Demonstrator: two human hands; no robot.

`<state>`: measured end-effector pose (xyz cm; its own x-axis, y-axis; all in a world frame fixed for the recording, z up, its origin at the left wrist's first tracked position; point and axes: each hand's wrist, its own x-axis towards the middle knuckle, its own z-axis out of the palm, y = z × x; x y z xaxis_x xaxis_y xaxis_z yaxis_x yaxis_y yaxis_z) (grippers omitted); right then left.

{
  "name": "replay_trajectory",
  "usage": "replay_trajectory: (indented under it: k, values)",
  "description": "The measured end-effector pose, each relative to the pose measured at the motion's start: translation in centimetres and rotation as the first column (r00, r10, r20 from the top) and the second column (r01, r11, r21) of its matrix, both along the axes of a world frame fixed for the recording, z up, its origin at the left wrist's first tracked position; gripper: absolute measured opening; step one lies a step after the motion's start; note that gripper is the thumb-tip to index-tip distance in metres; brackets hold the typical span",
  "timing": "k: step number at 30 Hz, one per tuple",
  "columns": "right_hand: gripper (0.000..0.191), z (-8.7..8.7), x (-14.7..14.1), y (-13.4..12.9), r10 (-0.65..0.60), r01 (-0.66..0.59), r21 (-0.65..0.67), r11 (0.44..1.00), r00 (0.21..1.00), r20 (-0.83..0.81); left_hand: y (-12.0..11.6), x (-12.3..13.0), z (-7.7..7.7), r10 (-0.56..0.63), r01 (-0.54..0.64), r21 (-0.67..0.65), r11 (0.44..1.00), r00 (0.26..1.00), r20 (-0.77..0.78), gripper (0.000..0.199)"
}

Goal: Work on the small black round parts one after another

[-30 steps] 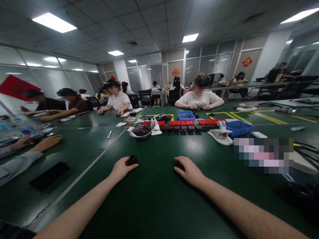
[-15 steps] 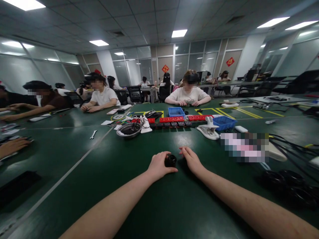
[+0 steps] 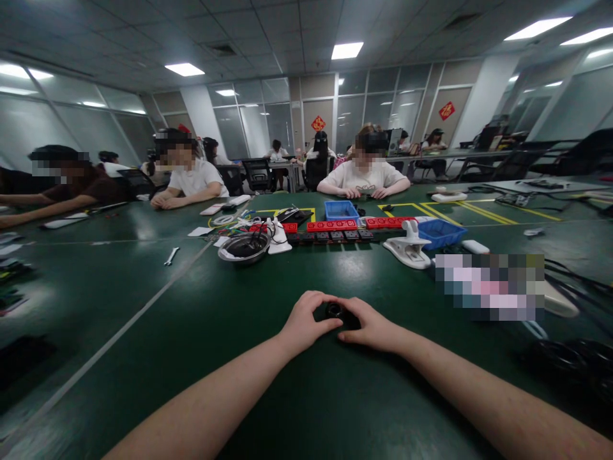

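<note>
A small black cylindrical part (image 3: 334, 310) with a round opening on top is at the green table, between my two hands. My left hand (image 3: 306, 322) curves around its left side, index finger behind and thumb in front, with a gap at the palm. From the other side my right hand (image 3: 371, 324) curls around it, its thumb lower and in front. The two index fingertips meet or nearly meet behind the part. Fingers and shadow hide its lower portion, so I cannot tell whether it rests on the table.
Ahead lie a metal bowl (image 3: 244, 248), red socket strips (image 3: 331, 225), a white clip base (image 3: 408, 246) and blue bins (image 3: 439, 233) (image 3: 341, 211). A wrench (image 3: 171, 256) lies left. Several black round parts (image 3: 569, 361) sit at right. Co-workers (image 3: 366, 176) sit across the table.
My right hand has moved left and closed in around the black part. My left palm has drawn back a little from it. The camera view has shifted slightly.
</note>
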<state>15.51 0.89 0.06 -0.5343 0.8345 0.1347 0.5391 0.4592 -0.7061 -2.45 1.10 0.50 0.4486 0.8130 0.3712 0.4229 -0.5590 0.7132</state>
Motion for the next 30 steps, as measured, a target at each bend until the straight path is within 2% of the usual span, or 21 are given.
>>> replay_trajectory:
  k: [2, 5, 11, 16, 18, 21, 25, 28, 30]
  values:
    - [0.043, 0.0, -0.3, 0.0, 0.010, -0.014, 0.053, 0.998, 0.997, 0.073, -0.1, 0.0, 0.2, -0.011, 0.011, -0.003, 1.000, 1.000, -0.003, 0.030]
    - [0.028, 0.0, -0.3, 0.1, 0.038, -0.044, 0.066, 0.997, 0.994, 0.098, -0.3, -0.1, 0.5, -0.061, 0.060, -0.043, 0.997, 0.998, -0.025, 0.032]
    - [0.028, 0.6, 0.7, -0.2, 0.176, -0.178, 0.022, 0.984, 0.981, 0.083, -0.5, -0.6, 1.0, -0.212, 0.202, -0.109, 0.973, 0.973, -0.090, 0.039]
    - [0.024, 0.8, 0.9, -0.3, 0.209, -0.210, 0.008, 0.978, 0.975, 0.072, -0.5, -0.7, 1.2, -0.208, 0.197, -0.107, 0.975, 0.972, -0.107, 0.037]
    - [0.023, 0.5, 0.7, -0.3, 0.128, -0.128, 0.005, 0.992, 0.989, 0.077, -0.8, -0.4, 1.1, -0.163, 0.150, -0.122, 0.981, 0.981, -0.101, 0.035]
    - [0.027, -0.2, 0.1, -0.5, -0.083, 0.078, 0.042, 0.996, 0.989, 0.120, -1.3, 0.3, 0.7, -0.022, 0.006, -0.156, 0.988, 0.995, -0.099, 0.032]
    - [0.029, -0.7, -1.1, -1.0, -0.326, 0.288, 0.191, 0.938, 0.922, 0.211, -2.0, 1.3, 0.1, 0.173, -0.186, -0.161, 0.969, 0.981, -0.093, 0.029]
    - [0.023, -0.5, -1.9, -1.4, -0.415, 0.329, 0.304, 0.894, 0.862, 0.290, -2.1, 1.7, 0.0, 0.227, -0.236, -0.147, 0.961, 0.971, -0.077, 0.028]
    - [0.022, -0.2, -2.1, -1.7, -0.420, 0.312, 0.336, 0.889, 0.846, 0.327, -2.0, 1.6, 0.1, 0.209, -0.218, -0.150, 0.964, 0.975, -0.076, 0.028]
